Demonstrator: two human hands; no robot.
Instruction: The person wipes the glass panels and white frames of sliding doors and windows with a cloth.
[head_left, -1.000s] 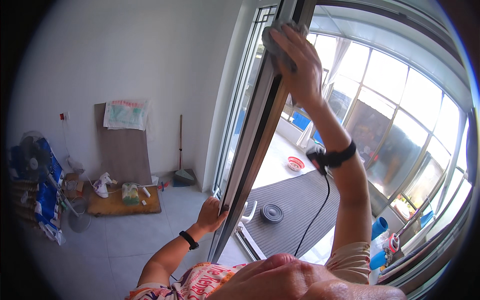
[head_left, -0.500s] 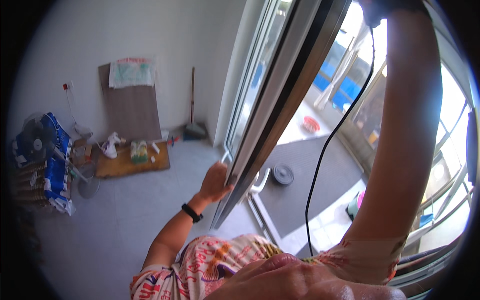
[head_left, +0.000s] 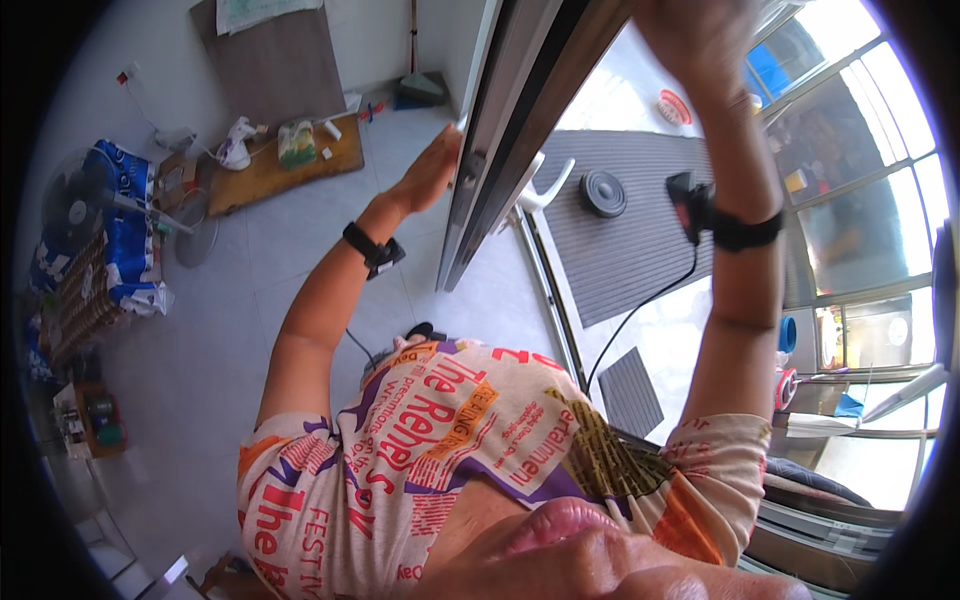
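Your left hand (head_left: 428, 178) lies unclenched against the door (head_left: 507, 130), which stands between it and your blurred right hand (head_left: 702, 42), whose grip I cannot tell. How much is done or left doesn't show.

Left of the door (head_left: 500, 110) lies a dustpan (head_left: 420, 89); right, a mat (head_left: 660, 260) bears a disc (head_left: 603, 193).

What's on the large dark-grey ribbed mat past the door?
A dark grey, round, ringed disc. The right forearm, black strapped device and white curved door handle hide parts of the mat; anything behind them isn't visible.
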